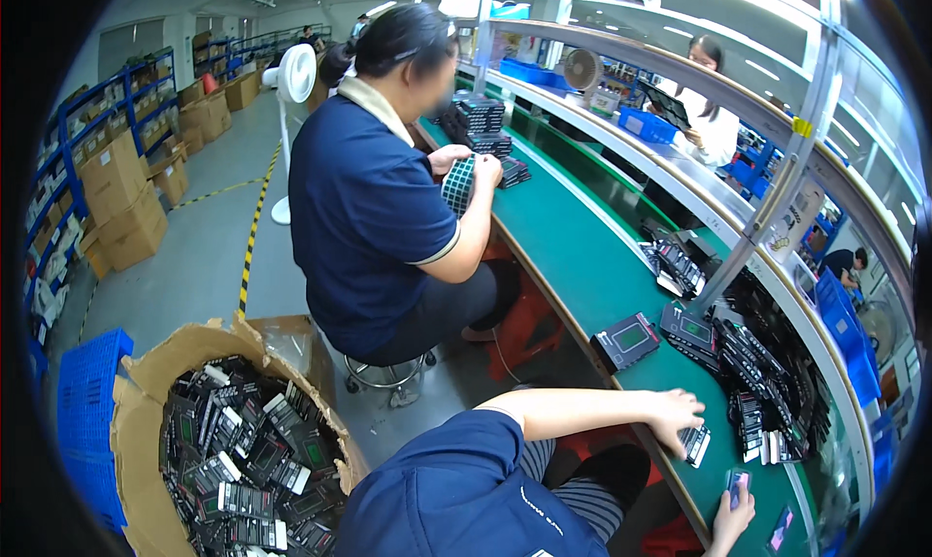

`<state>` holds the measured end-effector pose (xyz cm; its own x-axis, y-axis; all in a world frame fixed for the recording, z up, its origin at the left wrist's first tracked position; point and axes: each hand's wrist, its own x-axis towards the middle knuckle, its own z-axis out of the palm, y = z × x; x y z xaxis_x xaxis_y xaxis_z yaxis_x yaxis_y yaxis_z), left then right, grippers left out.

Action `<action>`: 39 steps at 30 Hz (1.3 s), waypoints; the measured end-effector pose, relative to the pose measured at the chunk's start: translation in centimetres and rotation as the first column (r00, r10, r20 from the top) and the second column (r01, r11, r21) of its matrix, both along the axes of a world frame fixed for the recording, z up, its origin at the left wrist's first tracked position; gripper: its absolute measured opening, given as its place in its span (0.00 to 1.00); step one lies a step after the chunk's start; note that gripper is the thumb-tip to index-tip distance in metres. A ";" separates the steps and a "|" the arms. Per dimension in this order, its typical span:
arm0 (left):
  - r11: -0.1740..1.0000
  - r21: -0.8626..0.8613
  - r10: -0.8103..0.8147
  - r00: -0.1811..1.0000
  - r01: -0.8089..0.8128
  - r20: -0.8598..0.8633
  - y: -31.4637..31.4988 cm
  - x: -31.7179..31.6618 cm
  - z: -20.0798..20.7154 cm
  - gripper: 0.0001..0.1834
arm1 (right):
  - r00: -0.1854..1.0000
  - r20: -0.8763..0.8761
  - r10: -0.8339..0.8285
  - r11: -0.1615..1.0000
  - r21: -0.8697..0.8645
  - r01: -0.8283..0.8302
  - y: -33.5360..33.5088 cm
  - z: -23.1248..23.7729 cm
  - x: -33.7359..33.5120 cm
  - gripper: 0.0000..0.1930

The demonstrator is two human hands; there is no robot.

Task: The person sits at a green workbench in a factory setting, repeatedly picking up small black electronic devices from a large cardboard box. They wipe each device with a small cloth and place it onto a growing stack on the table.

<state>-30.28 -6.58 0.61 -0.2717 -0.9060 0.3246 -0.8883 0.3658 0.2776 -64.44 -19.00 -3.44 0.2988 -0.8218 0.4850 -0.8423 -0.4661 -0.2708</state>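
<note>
My left hand (677, 418) rests at the table's near edge, fingers apart, over a small black box with white labels (695, 444). It touches the box's edge; part of the box is hidden under it. Lower down, my right hand (734, 520) is closed round a small flat phone-like item (740, 483) with a bluish-purple face, held upright. To the right of that hand a similar pink-and-dark flat item (781, 530) lies on the green table (582, 256). Beyond my left hand is a flat black box with a green-framed panel (626, 341).
Many black boxes are heaped (767, 382) along the table's far side, beside a metal post (752, 237). A co-worker (374, 198) sits ahead on the left, holding a checked pack (457, 185). A torn carton (146, 441) full of black boxes stands at lower left.
</note>
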 end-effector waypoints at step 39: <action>0.948 -0.312 -0.315 -0.035 -0.069 -0.949 0.6 -4.4 4.2 0.08 | -0.136 0.964 0.229 0.726 -0.262 -0.636 10.0 8.2 18.6 0.06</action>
